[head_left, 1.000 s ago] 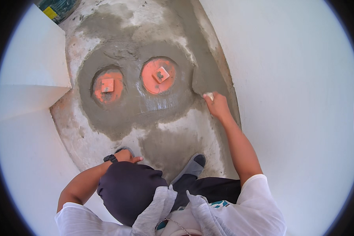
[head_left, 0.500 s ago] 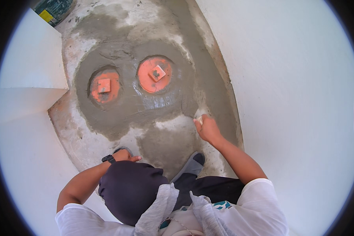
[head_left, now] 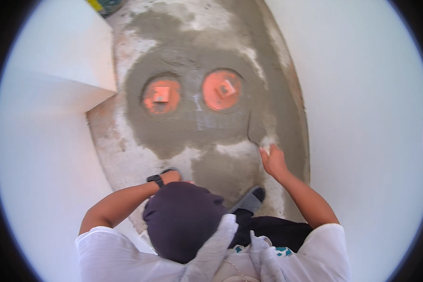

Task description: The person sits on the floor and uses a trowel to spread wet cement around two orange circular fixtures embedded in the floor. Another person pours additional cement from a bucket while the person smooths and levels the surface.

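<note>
My right hand (head_left: pixel 274 162) is closed round the pale handle of a trowel (head_left: pixel 255 129). Its grey blade lies flat on wet grey mortar (head_left: pixel 183 131) and is hard to tell from it. Two round orange covers sit sunk in this mortar, a left cover (head_left: pixel 161 96) and a right cover (head_left: pixel 222 89), each with a raised square block and grey smears. The trowel is below and to the right of the right cover. By my bent knee (head_left: pixel 183 221) is my left hand (head_left: pixel 171 176), with a black watch (head_left: pixel 155 180) on the wrist; its fingers are mostly hidden.
White walls stand close on both sides, a right wall (head_left: pixel 362 117) and a left wall (head_left: pixel 70 51) with a jutting corner. My shoe (head_left: pixel 250 201) rests on a damp grey patch of floor. At the top left, a dark container (head_left: pixel 109 5) with yellow is partly cut off.
The whole view has shifted, so the covers and both hands appear farther right. My right hand still grips the trowel, slightly nearer to me relative to the right cover. My left hand stays by the knee.
</note>
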`<state>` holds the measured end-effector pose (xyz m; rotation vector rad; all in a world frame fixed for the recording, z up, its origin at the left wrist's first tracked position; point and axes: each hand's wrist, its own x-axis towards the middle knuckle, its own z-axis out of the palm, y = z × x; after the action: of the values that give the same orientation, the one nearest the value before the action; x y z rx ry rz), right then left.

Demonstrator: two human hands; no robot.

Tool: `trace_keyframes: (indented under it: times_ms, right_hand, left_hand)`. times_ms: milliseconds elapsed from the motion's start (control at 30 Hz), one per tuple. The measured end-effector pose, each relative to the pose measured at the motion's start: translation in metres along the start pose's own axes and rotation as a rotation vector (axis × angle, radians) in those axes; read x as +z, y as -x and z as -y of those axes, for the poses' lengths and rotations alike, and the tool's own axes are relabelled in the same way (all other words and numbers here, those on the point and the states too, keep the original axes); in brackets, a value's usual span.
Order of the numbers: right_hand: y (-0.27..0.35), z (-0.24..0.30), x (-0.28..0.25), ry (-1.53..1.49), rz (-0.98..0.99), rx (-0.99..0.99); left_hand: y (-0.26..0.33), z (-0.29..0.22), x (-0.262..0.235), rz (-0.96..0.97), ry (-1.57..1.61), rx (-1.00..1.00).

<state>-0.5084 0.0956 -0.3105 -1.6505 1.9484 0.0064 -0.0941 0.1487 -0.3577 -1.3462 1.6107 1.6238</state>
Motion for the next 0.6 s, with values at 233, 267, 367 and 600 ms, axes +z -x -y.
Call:
trace_keyframes:
  times_ms: [233,267,367,600]
  right_hand:
    - [0.068,0.037,-0.013,-0.088,0.236,-0.089]
    - [0.060,0.046,-0.019,-0.043,0.227,-0.146]
    - [0.000,0.081,-0.036,0.089,0.180,-0.250]
    - [-0.089,0.173,-0.033,0.126,0.162,-0.221]
  left_hand:
    - [0.006,-0.001,-0.006,-0.006,-0.021,0.117]
    - [0.008,-0.005,-0.008,-0.013,-0.017,0.105]
    - [0.014,-0.014,-0.012,-0.023,0.007,0.047]
    - [0.023,-0.011,-0.016,-0.062,0.060,0.091]
